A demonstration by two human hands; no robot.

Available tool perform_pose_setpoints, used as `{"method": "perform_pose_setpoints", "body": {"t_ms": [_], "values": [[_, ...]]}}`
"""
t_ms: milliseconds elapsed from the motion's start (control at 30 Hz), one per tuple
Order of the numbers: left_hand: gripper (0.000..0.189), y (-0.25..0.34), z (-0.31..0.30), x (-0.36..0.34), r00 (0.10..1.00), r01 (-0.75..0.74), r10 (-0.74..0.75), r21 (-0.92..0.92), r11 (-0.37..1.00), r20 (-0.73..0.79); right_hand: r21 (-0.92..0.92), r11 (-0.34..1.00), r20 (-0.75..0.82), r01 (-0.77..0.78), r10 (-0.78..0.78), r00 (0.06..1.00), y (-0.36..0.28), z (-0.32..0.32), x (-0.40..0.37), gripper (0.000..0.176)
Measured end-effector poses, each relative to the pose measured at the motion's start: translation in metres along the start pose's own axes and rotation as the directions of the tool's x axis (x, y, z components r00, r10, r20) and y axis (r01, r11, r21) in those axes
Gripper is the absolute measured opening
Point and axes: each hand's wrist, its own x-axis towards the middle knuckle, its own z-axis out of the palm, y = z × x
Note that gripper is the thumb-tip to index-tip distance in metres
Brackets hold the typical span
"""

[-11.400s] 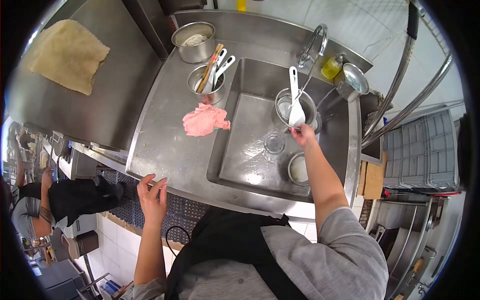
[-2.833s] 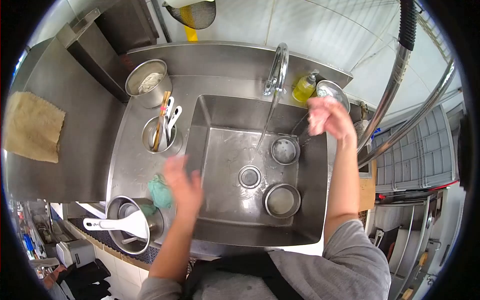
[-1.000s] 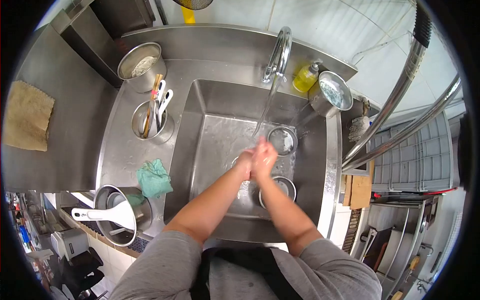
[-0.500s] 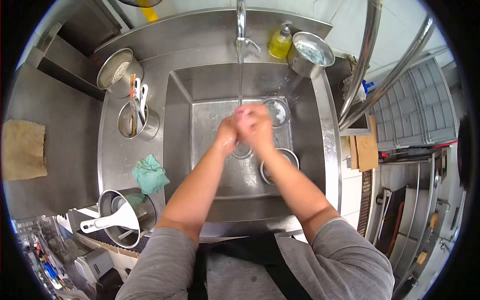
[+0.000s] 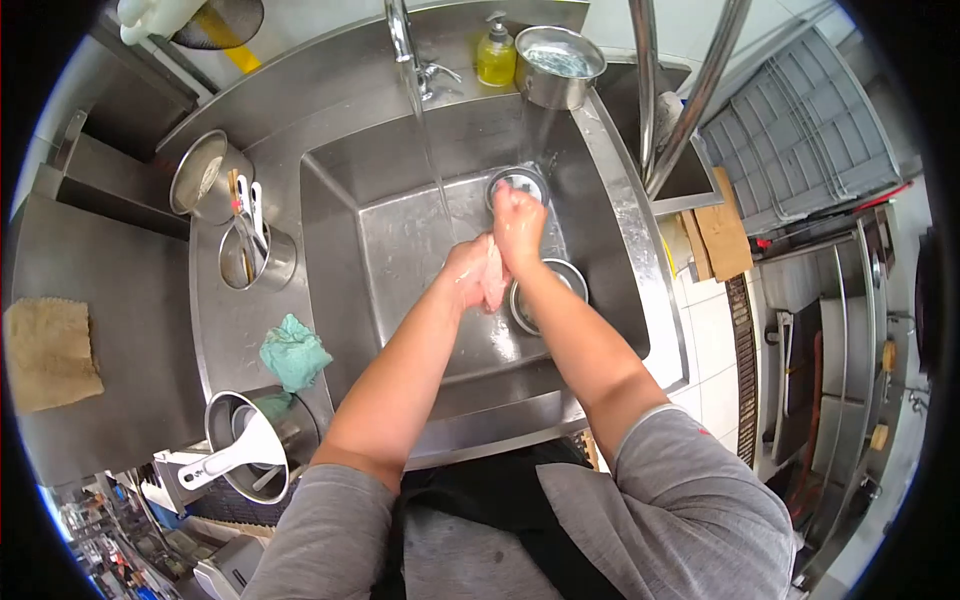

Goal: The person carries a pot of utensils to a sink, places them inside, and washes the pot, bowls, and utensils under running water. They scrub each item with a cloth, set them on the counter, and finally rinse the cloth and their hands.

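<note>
My left hand (image 5: pixel 474 272) is wet and held low over the sink (image 5: pixel 400 250), its pale fingers stretched out beside my right wrist. Above and right of it, my right hand (image 5: pixel 520 222) is closed like a fist, fingers curled; whether anything is inside is hidden. Behind the right hand lies a round metal bowl (image 5: pixel 537 180), partly covered by it. A second round metal container (image 5: pixel 572 275) sits on the sink floor under my right forearm. Water (image 5: pixel 433 160) runs from the tap (image 5: pixel 402 50) into the sink, left of both hands.
A yellow soap pump bottle (image 5: pixel 496 58) and a metal pot (image 5: pixel 560 88) stand on the back right ledge. Along the left counter are another pot (image 5: pixel 190 190), a utensil holder (image 5: pixel 270 268), a green cloth (image 5: pixel 295 352) and a container (image 5: pixel 298 430) with a white scoop (image 5: pixel 240 455).
My hands have left the water stream and moved apart slightly, the right one higher toward the far bowl, the left one lower. The camera view has turned and shifted.
</note>
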Motion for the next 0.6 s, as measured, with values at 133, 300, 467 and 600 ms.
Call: {"method": "perform_pose_setpoints", "body": {"t_ms": [133, 300, 467, 600], "values": [[0.038, -0.022, -0.042, 0.020, 0.825, 0.124, 0.123, -0.390, 0.913, 0.552, 0.086, 0.895, -0.138, 0.438, -0.425, 0.895, -0.025, 0.003, -0.053, 0.045], [0.037, -0.004, 0.011, -0.016, 0.994, 0.076, -0.074, -0.020, 0.997, 0.086, -0.090, 0.995, 0.040, 0.047, -0.044, 0.998, 0.025, -0.030, 0.004, 0.051], [0.018, 0.018, -0.007, -0.040, 0.929, -0.324, 0.278, 0.173, 0.930, 0.244, -0.171, 0.973, 0.740, 0.154, 0.024, 0.672, 0.037, -0.094, 0.005, 0.036], [0.021, 0.004, -0.036, -0.021, 0.897, -0.439, 0.279, 0.751, 0.494, 0.342, 0.464, 0.844, 0.457, -0.271, 0.034, 0.889, 0.030, -0.109, 0.006, 0.023]]}}
